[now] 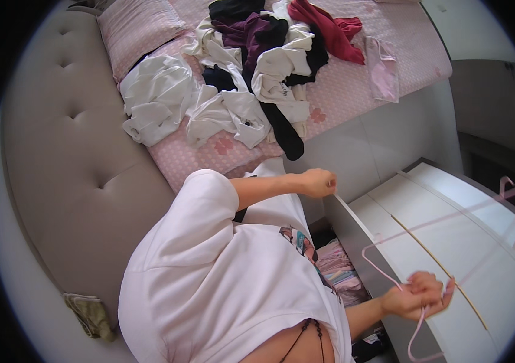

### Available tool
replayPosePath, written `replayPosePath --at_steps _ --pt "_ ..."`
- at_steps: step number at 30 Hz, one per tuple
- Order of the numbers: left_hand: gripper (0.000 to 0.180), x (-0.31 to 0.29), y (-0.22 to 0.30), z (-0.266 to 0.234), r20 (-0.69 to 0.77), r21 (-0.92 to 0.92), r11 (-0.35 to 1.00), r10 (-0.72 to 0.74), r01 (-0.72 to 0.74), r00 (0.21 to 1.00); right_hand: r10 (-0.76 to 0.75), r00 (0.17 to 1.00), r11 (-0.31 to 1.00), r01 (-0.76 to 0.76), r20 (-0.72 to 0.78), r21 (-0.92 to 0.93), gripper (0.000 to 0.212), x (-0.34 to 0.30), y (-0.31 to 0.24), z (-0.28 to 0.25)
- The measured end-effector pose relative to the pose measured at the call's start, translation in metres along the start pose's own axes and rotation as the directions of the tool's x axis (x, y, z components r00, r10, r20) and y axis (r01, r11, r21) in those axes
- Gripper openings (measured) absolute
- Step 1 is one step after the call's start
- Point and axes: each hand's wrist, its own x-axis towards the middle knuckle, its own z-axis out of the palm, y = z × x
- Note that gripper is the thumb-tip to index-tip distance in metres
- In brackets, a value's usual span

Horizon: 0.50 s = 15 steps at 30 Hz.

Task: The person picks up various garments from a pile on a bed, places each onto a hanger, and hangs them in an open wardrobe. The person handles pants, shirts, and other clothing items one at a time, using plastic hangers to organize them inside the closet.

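My right hand (417, 296) is closed around a thin pink clothes hanger (384, 270). The hanger stretches across the front of a white cabinet panel (481, 242), and its far end is blurred. My left hand (318, 183) is curled into a fist beside the near corner of that panel; what it holds, if anything, is hidden. Folded clothes (339, 266) in pink and light colours lie in the opening behind the panel, partly covered by my white shirt.
Beyond my left arm, a pink patterned bed (345, 97) carries a loose heap of white, black, purple and red clothes (251, 66). A pink pillow (139, 36) lies against the beige tufted headboard (76, 151). An olive cloth (90, 316) hangs at the lower left.
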Motion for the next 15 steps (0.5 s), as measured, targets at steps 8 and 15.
replayPosePath --at_steps 8,15 --pt "0.022 0.004 -0.083 -0.063 -0.312 -0.25 0.933 -0.329 0.258 0.891 0.295 0.879 0.941 -0.336 0.375 0.047 0.031 -0.027 0.024 0.081" --pt "0.021 0.023 -0.164 -0.116 -0.756 -0.282 0.938 -0.346 0.2 0.556 0.42 0.729 0.878 -0.478 0.541 -0.036 0.029 -0.047 0.04 0.114"
